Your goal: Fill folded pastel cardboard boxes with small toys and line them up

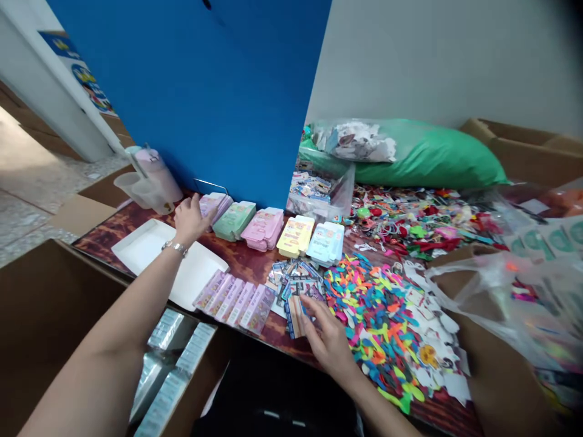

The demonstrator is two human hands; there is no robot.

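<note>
The left hand point(188, 220) spread wide beside lilac cartons point(218, 203) behind the white tray point(148, 246); the right hand point(325, 331), right of the tray, pinched a striped card point(296, 318).

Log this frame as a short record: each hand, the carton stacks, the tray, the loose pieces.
Left hand: at the purple carton stack; grip unclear
Right hand: at the printed cards; grip unclear
Other stacks, left to right: green, pink, yellow, blue
White tray: below the left forearm, purple boxes at its right end
Loose pieces: multicoloured pile, right of the cards
</note>
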